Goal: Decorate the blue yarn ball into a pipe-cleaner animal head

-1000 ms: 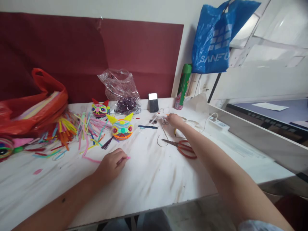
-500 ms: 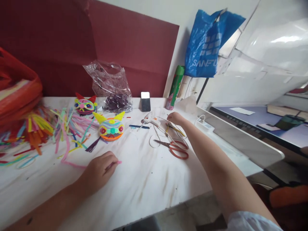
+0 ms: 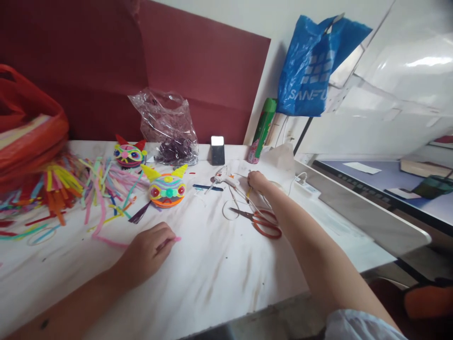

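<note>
My left hand (image 3: 154, 248) is closed on a pink fuzzy stem (image 3: 111, 242), whose short tip pokes out past the fingers. Behind it sits a colourful mask-like figure (image 3: 167, 192) with yellow horns. My right hand (image 3: 257, 182) reaches over the tools at the right, its fingers curled on the yellow-handled pliers (image 3: 248, 194); its grip is partly hidden. Orange-handled scissors (image 3: 266, 223) lie just in front, and a white glue gun (image 3: 226, 176) lies left of that hand.
A second figure with red horns (image 3: 130, 153), piles of coloured stems (image 3: 56, 184) and a red bag (image 3: 31, 137) are at the left. Behind stand a clear plastic bag (image 3: 173, 132), a phone (image 3: 217, 151) and a green can (image 3: 262, 130). A power strip (image 3: 306, 189) is at the right.
The view has shifted slightly, moving the scene a little to the right. My right hand now covers more of the pliers; my left hand keeps its hold.
</note>
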Motion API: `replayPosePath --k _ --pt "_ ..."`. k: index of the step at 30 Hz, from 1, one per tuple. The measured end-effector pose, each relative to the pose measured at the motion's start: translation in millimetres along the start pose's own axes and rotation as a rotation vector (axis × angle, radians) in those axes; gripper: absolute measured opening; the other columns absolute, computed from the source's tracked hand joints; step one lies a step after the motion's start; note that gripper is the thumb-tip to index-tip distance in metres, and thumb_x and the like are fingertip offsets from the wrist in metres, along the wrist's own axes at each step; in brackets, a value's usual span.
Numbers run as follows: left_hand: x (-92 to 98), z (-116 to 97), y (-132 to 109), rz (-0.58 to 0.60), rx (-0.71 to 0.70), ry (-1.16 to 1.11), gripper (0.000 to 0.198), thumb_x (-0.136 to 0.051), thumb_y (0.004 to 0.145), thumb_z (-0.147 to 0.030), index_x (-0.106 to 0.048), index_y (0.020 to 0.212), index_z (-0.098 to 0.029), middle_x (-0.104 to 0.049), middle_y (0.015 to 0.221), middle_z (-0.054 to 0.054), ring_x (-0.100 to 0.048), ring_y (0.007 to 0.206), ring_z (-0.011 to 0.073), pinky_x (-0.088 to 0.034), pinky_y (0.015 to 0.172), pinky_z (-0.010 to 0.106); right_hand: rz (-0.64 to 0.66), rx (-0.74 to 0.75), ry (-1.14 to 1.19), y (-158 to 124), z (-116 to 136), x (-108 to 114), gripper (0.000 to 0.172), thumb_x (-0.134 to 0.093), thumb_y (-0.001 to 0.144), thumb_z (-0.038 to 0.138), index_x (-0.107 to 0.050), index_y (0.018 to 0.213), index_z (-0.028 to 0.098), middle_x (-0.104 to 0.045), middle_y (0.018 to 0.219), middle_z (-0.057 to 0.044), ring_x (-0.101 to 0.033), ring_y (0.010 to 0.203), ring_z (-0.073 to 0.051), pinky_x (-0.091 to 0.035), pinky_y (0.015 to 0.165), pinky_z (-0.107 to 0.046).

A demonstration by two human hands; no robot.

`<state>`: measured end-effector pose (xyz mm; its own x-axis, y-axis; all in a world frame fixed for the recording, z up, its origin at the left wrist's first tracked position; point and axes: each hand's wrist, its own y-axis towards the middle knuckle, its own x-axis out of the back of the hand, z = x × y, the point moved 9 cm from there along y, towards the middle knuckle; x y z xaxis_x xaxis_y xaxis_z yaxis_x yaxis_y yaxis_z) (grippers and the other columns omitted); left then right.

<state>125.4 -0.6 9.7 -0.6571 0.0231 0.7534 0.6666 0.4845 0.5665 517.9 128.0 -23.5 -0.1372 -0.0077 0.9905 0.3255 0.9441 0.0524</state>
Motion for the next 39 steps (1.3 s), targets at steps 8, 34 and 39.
replayPosePath --k 8,34,39 --pt "-5.2 3 1 0.045 0.051 -0.038 0.021 -0.045 0.087 -0.021 -0.058 0.071 -0.018 -0.058 0.066 0.0 -0.054 0.057 0.0095 -0.042 0.054 0.019 -0.155 -0.088 0.087 -16 -10 19 0.034 -0.057 0.09 0.034 -0.055 0.119 0.016 -0.058 0.119 -0.009 -0.061 0.099 -0.021 -0.052 0.083 -0.042" --pt "-0.3 0 -1 0.0 0.034 -0.041 0.018 -0.045 0.086 -0.015 -0.059 0.075 -0.017 -0.059 0.07 0.0 -0.053 0.058 0.0079 -0.041 0.054 0.018 -0.042 0.313 -0.05 -39 84 8 0.032 -0.057 0.09 0.033 -0.057 0.117 0.015 -0.059 0.119 -0.01 -0.06 0.1 -0.021 -0.051 0.085 -0.041" --pt "-1.9 1 -2 -0.002 0.032 -0.054 0.016 -0.047 0.085 -0.013 -0.059 0.075 -0.017 -0.058 0.07 0.0 -0.054 0.06 0.0078 -0.041 0.056 0.018 -0.04 0.35 0.039 -35 100 10 0.029 -0.055 0.091 0.033 -0.058 0.115 0.016 -0.061 0.114 -0.007 -0.062 0.095 -0.019 -0.053 0.081 -0.039"
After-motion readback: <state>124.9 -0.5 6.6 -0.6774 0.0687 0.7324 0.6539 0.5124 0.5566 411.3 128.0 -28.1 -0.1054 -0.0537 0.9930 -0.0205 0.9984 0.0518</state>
